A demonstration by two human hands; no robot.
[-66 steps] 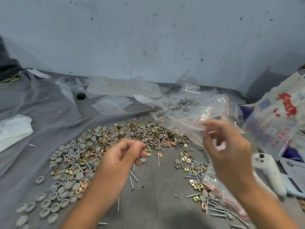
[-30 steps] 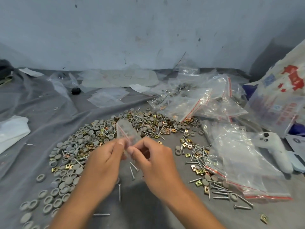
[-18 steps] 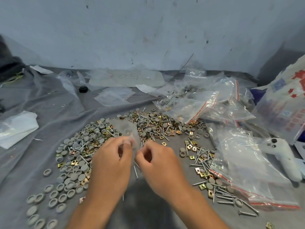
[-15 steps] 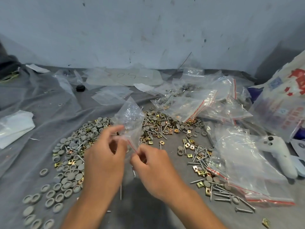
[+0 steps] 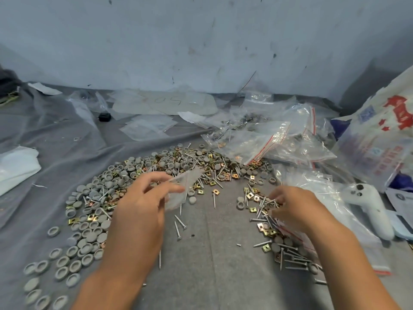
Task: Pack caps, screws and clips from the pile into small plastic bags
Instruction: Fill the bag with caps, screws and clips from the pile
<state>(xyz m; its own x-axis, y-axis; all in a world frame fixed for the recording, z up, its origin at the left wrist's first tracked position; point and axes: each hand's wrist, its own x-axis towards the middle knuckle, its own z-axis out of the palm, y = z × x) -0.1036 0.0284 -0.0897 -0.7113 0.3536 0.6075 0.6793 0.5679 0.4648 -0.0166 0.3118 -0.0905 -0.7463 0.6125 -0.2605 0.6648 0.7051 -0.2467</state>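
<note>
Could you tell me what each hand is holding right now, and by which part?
Left hand pinches a small plastic bag by its near edge; right hand is at the screws, grip unclear.

In my left hand (image 5: 143, 204) I pinch a small clear bag (image 5: 181, 189) above a spread pile of grey caps (image 5: 89, 229), screws (image 5: 180, 227) and brass clips (image 5: 250, 195).

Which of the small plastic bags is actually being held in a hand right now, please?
The small empty bag pinched by the left hand above the pile; the other bags lie untouched at the right.
</note>
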